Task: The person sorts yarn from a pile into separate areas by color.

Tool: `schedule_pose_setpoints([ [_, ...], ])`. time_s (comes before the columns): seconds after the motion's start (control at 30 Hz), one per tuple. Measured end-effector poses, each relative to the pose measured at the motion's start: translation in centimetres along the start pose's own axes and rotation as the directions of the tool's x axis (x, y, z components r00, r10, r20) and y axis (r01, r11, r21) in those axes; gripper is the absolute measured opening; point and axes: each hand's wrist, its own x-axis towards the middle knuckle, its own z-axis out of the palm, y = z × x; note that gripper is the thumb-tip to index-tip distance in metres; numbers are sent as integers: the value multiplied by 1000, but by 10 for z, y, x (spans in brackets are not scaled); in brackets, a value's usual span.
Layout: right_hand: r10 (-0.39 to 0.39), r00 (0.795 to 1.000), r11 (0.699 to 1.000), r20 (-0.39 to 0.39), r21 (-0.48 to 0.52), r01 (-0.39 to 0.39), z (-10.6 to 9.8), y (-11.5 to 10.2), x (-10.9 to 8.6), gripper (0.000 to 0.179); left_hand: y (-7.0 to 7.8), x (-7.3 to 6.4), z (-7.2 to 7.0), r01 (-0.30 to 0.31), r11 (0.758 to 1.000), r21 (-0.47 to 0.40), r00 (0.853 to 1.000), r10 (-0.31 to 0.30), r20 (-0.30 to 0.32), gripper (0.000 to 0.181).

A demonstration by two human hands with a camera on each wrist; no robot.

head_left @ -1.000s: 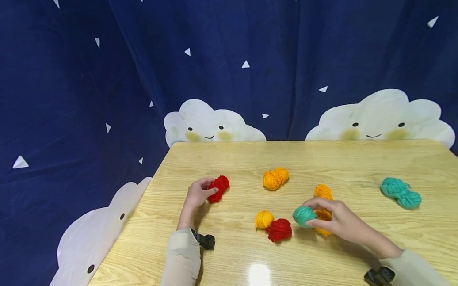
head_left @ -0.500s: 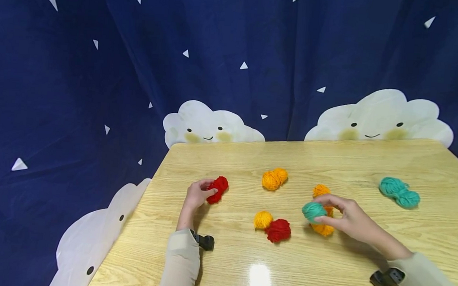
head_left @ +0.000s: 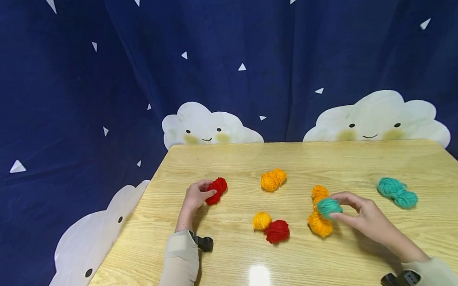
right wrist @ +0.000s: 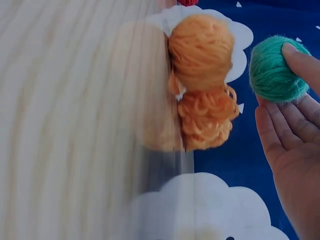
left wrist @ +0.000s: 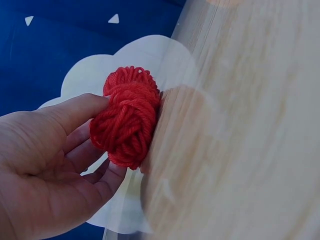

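My left hand (head_left: pixel 195 200) pinches a red yarn bundle (head_left: pixel 218 188) at the left of the table, thumb on one side. In the left wrist view the red bundle (left wrist: pixel 129 117) looks narrowed at its middle, and fingertips touch its lower end. My right hand (head_left: pixel 371 219) holds a teal yarn ball (head_left: pixel 329 208) between thumb and fingers. Seen from the head, that ball covers part of an orange yarn bundle (head_left: pixel 320 224). The right wrist view shows the teal ball (right wrist: pixel 274 72) raised off the tabletop, apart from the orange bundle (right wrist: pixel 202 52).
Another orange yarn bundle (head_left: pixel 273 180) lies farther back. A yellow yarn ball (head_left: pixel 261 221) touches a red one (head_left: pixel 277 231) mid-table. Toward the right lies a teal yarn bundle (head_left: pixel 397 192). Behind the wooden table (head_left: pixel 220 266) hangs a dark blue curtain (head_left: pixel 220 36).
My right hand has carried the teal ball to the right, across the orange bundle, and slightly back from the front edge. The left hand keeps its hold on the red bundle, nearly still.
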Motion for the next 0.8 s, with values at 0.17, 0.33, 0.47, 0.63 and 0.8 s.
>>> schedule_pose_setpoints([
  [0.17,28,999,1000,-29,-11,-29,-8,6,-5,33,-1,0,0,6,1000,3,1000,-6,-3,36],
  [0.33,29,998,999,-64,-22,-31,-17,12,-10,31,-2,0,0,4,1000,4,1000,-4,-2,37],
  [0.47,31,995,998,-94,-48,-36,-25,18,-13,32,-2,1,0,1,1000,10,1000,-1,-1,37],
  [0.63,89,991,992,-97,-79,-97,-34,27,-19,33,-2,1,1,-17,1000,15,1000,17,-3,37],
  [0.8,135,986,984,-98,-101,-145,-44,37,-24,36,-1,2,1,-14,1000,0,1000,14,-3,37],
])
